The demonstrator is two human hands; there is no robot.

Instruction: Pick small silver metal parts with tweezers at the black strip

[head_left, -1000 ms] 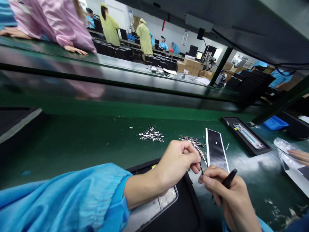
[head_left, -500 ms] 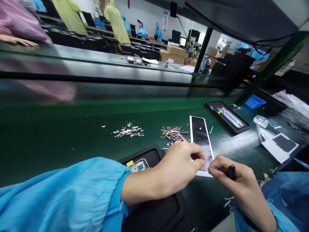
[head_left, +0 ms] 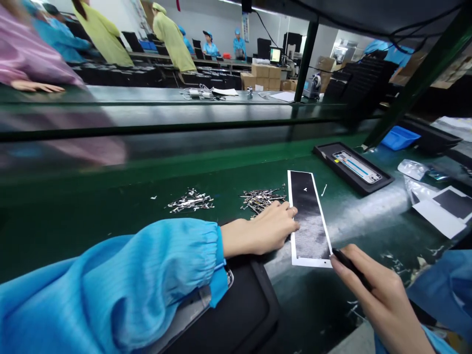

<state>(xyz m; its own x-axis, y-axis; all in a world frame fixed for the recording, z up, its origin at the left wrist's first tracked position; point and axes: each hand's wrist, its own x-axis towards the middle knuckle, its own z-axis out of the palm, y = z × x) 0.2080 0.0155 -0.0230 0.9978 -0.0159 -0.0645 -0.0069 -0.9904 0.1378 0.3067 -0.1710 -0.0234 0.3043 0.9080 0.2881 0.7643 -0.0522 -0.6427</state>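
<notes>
My left hand [head_left: 266, 228] rests on the green bench with its fingers curled, its fingertips touching the left edge of a long black sheet with a white border [head_left: 308, 216]. Whether it holds a small part I cannot make out. Just beyond it lies a heap of small metal parts [head_left: 261, 197]. My right hand [head_left: 372, 290] grips black tweezers [head_left: 350, 268], whose tip touches the sheet's near right corner. Under my left forearm sits a black tray [head_left: 239, 309] with a metal phone frame [head_left: 191, 309] in it.
A second heap of metal parts [head_left: 190, 201] lies further left. A black tray with a phone frame [head_left: 352, 167] stands at the right, with a blue bin [head_left: 400, 137], plastic bags and paper sheets [head_left: 440, 209] beyond. Other people work across the raised conveyor [head_left: 147, 113].
My hands have come apart: the left moved up to the sheet's left edge, the right drew back and brought the tweezers to the sheet's near corner. The view swung slightly right.
</notes>
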